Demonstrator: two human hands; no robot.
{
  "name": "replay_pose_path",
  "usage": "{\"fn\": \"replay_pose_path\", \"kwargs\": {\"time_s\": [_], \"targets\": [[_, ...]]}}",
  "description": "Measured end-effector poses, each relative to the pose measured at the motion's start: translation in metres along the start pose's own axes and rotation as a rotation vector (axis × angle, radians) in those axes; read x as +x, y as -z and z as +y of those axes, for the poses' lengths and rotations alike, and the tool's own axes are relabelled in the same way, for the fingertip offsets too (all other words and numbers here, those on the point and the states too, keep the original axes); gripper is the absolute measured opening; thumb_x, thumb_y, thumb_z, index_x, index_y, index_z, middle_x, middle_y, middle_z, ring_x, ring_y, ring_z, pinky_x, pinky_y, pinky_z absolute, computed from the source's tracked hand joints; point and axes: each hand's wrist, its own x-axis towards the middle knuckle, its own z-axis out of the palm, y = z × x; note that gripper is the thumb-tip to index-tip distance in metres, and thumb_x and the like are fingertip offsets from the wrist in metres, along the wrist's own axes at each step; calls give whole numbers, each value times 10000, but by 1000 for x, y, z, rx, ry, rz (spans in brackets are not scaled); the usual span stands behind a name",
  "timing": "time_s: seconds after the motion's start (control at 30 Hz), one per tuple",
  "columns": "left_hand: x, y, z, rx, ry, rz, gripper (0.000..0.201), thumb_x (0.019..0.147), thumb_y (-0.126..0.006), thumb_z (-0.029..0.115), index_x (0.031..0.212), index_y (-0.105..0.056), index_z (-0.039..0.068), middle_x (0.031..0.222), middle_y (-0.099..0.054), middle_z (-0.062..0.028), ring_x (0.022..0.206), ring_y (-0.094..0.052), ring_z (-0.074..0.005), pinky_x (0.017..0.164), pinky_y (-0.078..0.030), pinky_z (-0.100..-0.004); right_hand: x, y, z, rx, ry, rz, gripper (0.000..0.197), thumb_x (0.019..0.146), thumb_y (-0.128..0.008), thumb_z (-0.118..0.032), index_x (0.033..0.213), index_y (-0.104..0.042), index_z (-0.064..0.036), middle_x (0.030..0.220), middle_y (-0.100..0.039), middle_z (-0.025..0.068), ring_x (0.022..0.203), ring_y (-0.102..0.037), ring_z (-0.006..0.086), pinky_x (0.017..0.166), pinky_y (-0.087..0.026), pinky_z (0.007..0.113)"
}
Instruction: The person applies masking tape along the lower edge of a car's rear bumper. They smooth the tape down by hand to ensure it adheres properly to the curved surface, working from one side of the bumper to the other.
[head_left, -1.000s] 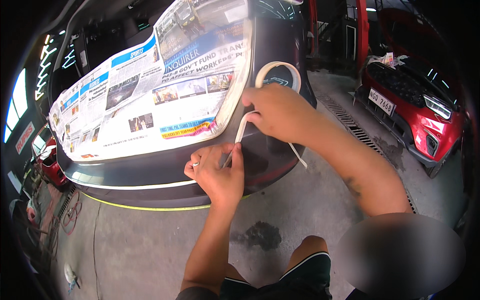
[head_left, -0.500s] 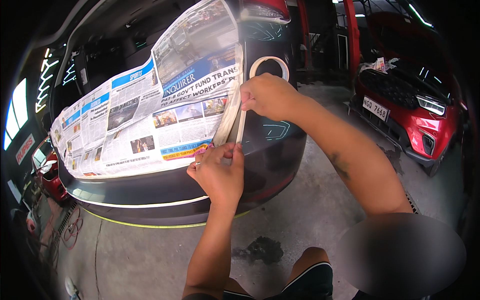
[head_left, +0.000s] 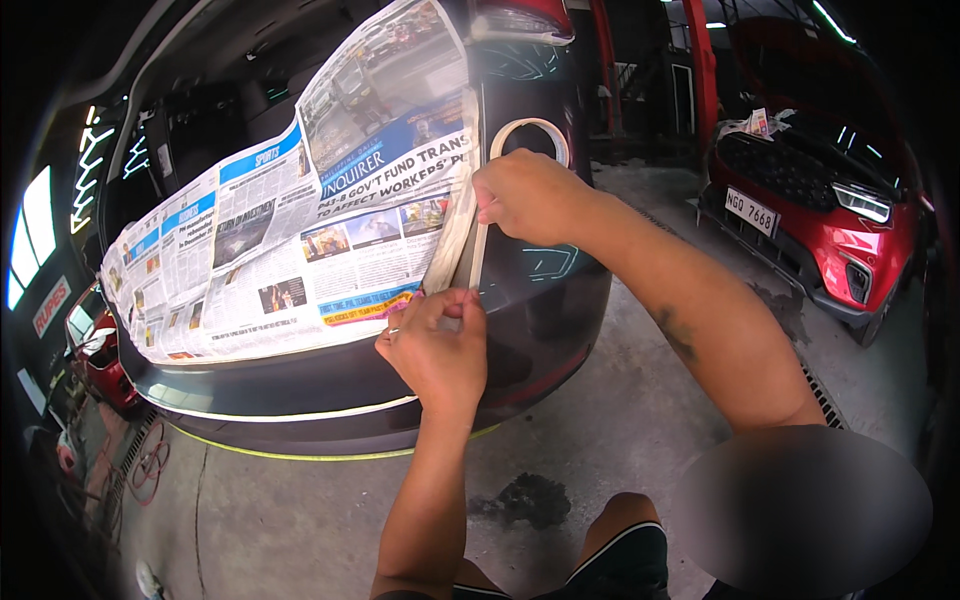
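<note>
Head view: the right hand (head_left: 530, 195) grips a roll of masking tape (head_left: 528, 135) at about one o'clock from the picture's middle, a strip of tape (head_left: 478, 255) running down to the left hand (head_left: 435, 350), whose fingertips pinch its free end against the newspaper (head_left: 300, 250) edge on the dark car body (head_left: 540, 290). The tape looks light, thin and floppy (sticky on one side), so it is best held by the roll's rim and the strip's very end.

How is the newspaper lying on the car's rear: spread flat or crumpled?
Spread flat. The newspaper sheets lie open across the dark car's rear, their right edge under the tape strip stretched between right hand and left hand.
</note>
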Motion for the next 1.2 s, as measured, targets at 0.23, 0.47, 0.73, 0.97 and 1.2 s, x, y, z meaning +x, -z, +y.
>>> {"fn": "replay_pose_path", "kwargs": {"time_s": [0.23, 0.47, 0.73, 0.97, 1.2], "targets": [[1, -1, 3, 5, 3, -10, 83, 930, -937, 183, 960, -922, 106, 831, -816, -32, 1103, -808, -333, 1054, -559, -489, -3, -3, 1, -70, -5, 50, 243, 954, -928, -227, 1063, -816, -42, 1034, -831, 222, 1030, -818, 450, 909, -634, 545], [7, 9, 6, -28, 62, -35, 90, 919, -941, 183, 950, -919, 101, 837, -822, -45, 969, -789, -301, 993, -574, -475, -15, 18, 31, 259, -44, 138, 408, 867, -1023, -247, 1165, -824, -50, 1035, -849, 164, 996, -840, 309, 873, -633, 452], [6, 3, 2, -10, -44, -10, 118, 918, -951, 179, 969, -912, 80, 812, -817, -58, 834, -788, -319, 858, -604, -462, 2, -2, 51, 368, 3, 268, 163, 1008, -890, -139, 1134, -862, -40, 1002, -865, 168, 965, -846, 288, 895, -628, 431], [56, 0, 23, -93, 80, -234, 298, 973, -949, 277, 1121, -917, 21, 892, -866, -128, 778, -829, -267, 783, -634, -419, 5, 2, 44, 298, 32, 288, 130, 1024, -843, -133, 1137, -856, -70, 1065, -879, 159, 1032, -837, 366, 917, -626, 494], [107, -41, 38, -110, 69, -306, 264, 968, -946, 275, 1082, -920, 38, 922, -883, -123, 828, -847, -272, 814, -645, -412, 7, 5, 43, 131, 66, 304, 88, 1003, -860, -158, 1072, -828, -113, 1030, -844, 157, 1024, -808, 408, 883, -614, 532]]}}
